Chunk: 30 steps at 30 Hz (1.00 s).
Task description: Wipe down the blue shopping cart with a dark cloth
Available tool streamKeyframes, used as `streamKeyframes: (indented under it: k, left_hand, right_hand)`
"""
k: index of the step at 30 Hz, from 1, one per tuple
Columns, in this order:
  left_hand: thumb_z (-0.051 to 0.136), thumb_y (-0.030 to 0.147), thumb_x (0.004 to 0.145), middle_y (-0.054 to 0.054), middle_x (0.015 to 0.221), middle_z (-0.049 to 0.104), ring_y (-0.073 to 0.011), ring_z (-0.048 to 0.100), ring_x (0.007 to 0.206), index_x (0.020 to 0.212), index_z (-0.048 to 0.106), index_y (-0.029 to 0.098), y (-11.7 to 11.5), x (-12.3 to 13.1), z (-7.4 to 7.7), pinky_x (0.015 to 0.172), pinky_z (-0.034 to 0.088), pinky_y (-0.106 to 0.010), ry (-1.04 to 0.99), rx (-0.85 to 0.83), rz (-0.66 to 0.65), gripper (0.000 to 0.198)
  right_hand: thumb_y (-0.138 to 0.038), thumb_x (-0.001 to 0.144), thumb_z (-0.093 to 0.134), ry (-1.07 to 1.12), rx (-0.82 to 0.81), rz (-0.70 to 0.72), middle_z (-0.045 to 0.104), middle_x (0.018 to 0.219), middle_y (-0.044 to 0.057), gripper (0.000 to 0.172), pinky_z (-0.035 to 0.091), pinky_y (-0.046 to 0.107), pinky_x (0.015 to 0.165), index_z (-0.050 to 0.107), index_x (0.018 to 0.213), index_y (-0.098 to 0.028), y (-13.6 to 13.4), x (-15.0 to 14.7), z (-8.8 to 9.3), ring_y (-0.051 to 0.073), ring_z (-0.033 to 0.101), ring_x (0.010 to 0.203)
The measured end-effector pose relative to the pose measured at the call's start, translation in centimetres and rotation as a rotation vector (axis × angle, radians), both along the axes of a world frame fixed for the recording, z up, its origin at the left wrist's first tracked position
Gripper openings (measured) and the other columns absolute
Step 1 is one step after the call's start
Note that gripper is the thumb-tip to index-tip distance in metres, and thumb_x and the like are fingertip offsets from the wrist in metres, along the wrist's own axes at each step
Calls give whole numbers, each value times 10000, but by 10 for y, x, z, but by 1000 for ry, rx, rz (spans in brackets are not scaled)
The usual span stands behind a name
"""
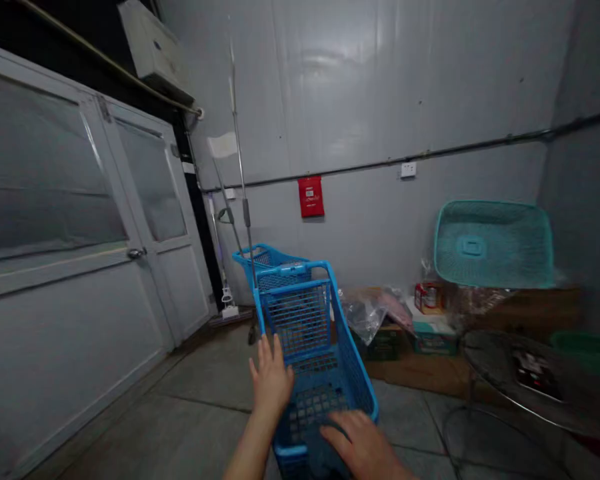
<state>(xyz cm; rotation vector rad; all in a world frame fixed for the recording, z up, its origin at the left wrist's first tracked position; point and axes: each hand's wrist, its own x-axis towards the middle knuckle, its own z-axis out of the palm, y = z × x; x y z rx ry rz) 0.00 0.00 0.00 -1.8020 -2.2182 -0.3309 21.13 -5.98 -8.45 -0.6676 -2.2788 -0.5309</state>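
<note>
The blue cart (pixel 313 347) stands on the floor at 6 o'clock. Its near rim is touched by the spread left hand (pixel 271 381) and right hand (pixel 363 443); nothing is gripped yet.

left hand (pixel 271 380): bare, no glove or ring | right hand (pixel 363 445): bare | forearms: no sleeves showing
</note>
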Motion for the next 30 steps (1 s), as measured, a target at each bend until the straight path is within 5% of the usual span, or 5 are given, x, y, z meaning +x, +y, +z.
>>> streamKeyframes:
  k: [5, 12, 17, 21, 30]
  left_hand:
    - [430, 186, 867, -169, 1584, 145, -297, 172, 1455, 1497, 236, 157, -34, -6, -28, 1128, 212, -556, 1, -43, 42, 660]
    - [447, 161, 817, -134, 1587, 151, -244, 166, 1461, 1508, 175, 135, -18, -11, -15, 1156, 159, -532, -91, -151, -104, 743]
    - [416, 134, 820, -131, 1580, 191, -258, 197, 1453, 1504, 205, 148, -3, -10, -13, 1146, 157, -567, -47, -137, -109, 716]
    - [450, 191, 826, -177, 1565, 222, -310, 211, 1444, 1494, 245, 129, -9, 4, -22, 1127, 173, -596, 0, -57, -21, 701]
    - [478, 215, 778, -104, 1592, 153, -263, 127, 1468, 1513, 155, 152, 0, -2, -25, 1140, 114, -609, -26, -122, -150, 805]
  right_hand:
    - [-289, 929, 513, -80, -97, 70, 682, 1124, 82, 296, 537, 303, 817, 537, 1216, -223, -7, 16, 18, 194, 647, 978]
    - [-62, 727, 571, -75, -522, -30, 595, 1292, 72, 567, 475, 328, 964, 540, 1247, -285, -7, 56, 29, 220, 572, 1166]
    - [-69, 613, 546, -37, -766, -89, 539, 1328, 96, 663, 425, 365, 1011, 550, 1248, -257, -6, 48, 45, 251, 524, 1207]
    - [-146, 663, 594, -75, -777, -75, 572, 1241, 103, 557, 444, 360, 971, 561, 1213, -230, -3, 33, 47, 257, 551, 1131]
    - [-204, 749, 606, -269, -545, 34, 560, 1279, 139, 498, 413, 407, 988, 539, 1242, -208, 23, 55, 34, 278, 525, 1154]
